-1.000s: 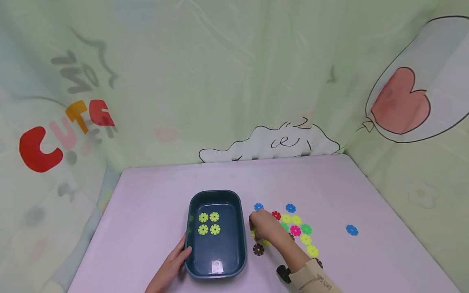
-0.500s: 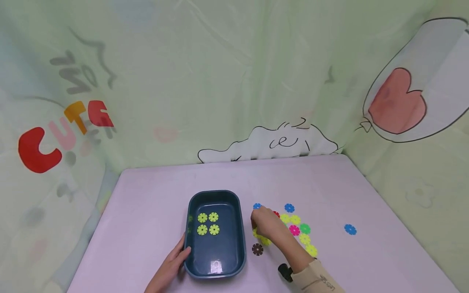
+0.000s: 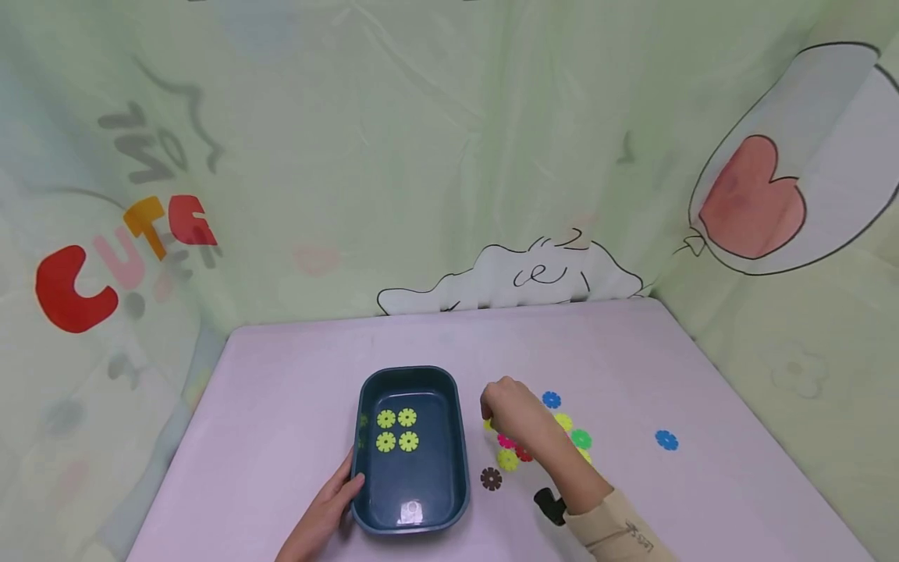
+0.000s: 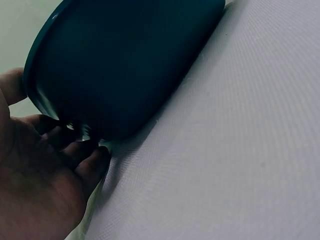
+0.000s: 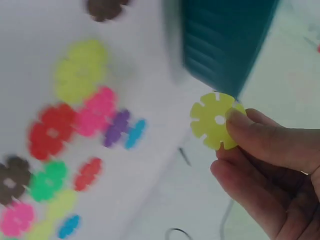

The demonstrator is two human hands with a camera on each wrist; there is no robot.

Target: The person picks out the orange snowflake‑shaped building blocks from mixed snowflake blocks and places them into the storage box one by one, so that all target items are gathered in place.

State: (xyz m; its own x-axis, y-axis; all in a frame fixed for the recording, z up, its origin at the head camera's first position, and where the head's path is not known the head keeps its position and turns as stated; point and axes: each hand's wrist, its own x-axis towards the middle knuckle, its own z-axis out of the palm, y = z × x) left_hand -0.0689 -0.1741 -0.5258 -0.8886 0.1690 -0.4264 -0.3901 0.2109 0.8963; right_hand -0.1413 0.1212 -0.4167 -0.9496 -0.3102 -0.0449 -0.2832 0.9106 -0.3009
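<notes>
My left hand [image 3: 325,503] grips the near left side of a dark blue plastic tray [image 3: 414,492], thumb at the rim. In the left wrist view, the fingers [image 4: 90,160] lie against the tray's outer wall. Several yellow-green notched discs [image 3: 409,442] lie flat inside the tray, grouped in its left half. To the tray's right, my right hand [image 3: 518,412] is over the loose discs. It pinches a yellow notched disc [image 5: 207,120] between thumb and fingers, seen raised off the table in the right wrist view.
Several loose discs lie right of the tray, among them a brown disc [image 3: 491,478], a green disc [image 3: 580,439] and a blue disc [image 3: 551,400]. Another blue disc [image 3: 666,440] sits apart, farther right. A printed curtain [image 3: 316,156] hangs behind the lilac-covered table [image 3: 295,375].
My right hand has moved up and away from among the loose discs, with a yellow disc now in its pinch. Red and pink discs show beneath it. My left hand stays on the tray.
</notes>
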